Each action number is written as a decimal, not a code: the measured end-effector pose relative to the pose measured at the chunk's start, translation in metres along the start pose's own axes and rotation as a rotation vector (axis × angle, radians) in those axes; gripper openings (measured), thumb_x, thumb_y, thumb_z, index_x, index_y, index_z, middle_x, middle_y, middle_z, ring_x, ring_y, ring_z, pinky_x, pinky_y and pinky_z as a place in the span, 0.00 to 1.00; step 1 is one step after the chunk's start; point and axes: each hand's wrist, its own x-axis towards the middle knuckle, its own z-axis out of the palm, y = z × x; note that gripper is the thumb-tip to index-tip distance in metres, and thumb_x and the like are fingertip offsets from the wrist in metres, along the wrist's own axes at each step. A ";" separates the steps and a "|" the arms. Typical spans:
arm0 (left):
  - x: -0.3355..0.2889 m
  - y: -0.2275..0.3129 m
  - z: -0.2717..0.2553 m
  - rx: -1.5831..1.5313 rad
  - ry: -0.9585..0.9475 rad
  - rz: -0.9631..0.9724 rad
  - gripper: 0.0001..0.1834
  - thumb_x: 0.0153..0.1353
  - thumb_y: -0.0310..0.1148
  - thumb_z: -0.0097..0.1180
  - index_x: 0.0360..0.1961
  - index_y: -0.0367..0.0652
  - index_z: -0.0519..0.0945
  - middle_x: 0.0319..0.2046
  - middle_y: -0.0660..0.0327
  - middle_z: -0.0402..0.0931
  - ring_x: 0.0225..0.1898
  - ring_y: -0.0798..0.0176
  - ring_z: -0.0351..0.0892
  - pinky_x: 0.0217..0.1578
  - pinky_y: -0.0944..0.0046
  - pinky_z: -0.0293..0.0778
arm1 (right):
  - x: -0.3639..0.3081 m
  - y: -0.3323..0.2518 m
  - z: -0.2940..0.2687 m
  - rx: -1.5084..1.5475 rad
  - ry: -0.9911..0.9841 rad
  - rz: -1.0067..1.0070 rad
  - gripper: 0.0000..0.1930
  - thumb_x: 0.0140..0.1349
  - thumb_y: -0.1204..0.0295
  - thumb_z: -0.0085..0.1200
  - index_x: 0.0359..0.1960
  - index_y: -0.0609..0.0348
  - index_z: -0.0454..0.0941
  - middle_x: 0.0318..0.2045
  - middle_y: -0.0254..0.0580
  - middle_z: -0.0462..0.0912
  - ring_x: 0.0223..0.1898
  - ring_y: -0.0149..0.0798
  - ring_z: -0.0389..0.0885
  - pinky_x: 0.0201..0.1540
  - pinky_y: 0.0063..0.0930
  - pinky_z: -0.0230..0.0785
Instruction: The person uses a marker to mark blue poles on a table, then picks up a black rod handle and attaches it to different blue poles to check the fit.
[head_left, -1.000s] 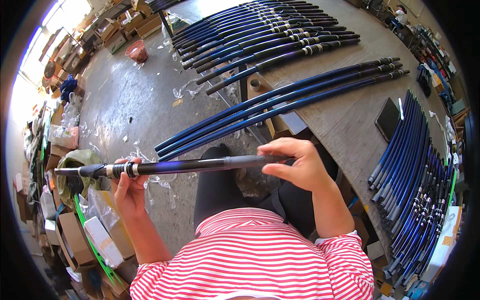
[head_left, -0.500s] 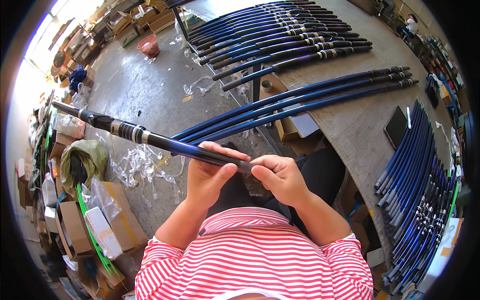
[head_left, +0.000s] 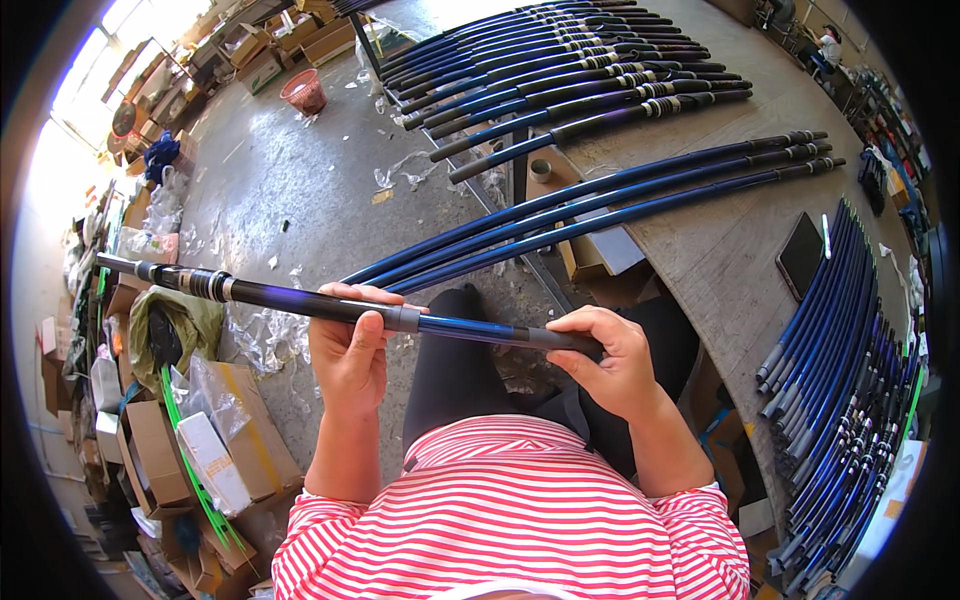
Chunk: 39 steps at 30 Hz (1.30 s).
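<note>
A black telescopic fishing rod [head_left: 290, 300] lies across in front of me, its reel seat with silver rings toward the left. My left hand [head_left: 345, 345] is closed around its thick part, just left of a grey collar [head_left: 403, 318]. From that collar a thinner blue section [head_left: 465, 328] sticks out to the right, ending in a grey and black end piece [head_left: 555, 339]. My right hand [head_left: 615, 360] pinches this end piece between thumb and fingers.
Three long blue rod sections [head_left: 600, 210] jut over the table edge [head_left: 690, 290]. Several finished-looking rods [head_left: 590, 75] lie in a row at the back. More blue rods [head_left: 820, 310] and a black phone-like slab [head_left: 800, 255] are at right. Cardboard boxes [head_left: 155, 455] and plastic scraps crowd the left floor.
My hands have moved apart, the left one leftward with the rod's thick part, the right one rightward. A stretch of blue section now shows between them.
</note>
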 end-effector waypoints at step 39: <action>0.192 -0.112 0.179 1.626 -0.980 0.274 0.14 0.54 0.36 0.54 0.30 0.35 0.67 0.24 0.45 0.73 0.32 0.41 0.74 0.34 0.51 0.70 | -0.018 0.201 0.024 -0.126 -0.700 0.868 0.17 0.59 0.56 0.50 0.34 0.58 0.78 0.26 0.39 0.80 0.27 0.33 0.79 0.30 0.27 0.71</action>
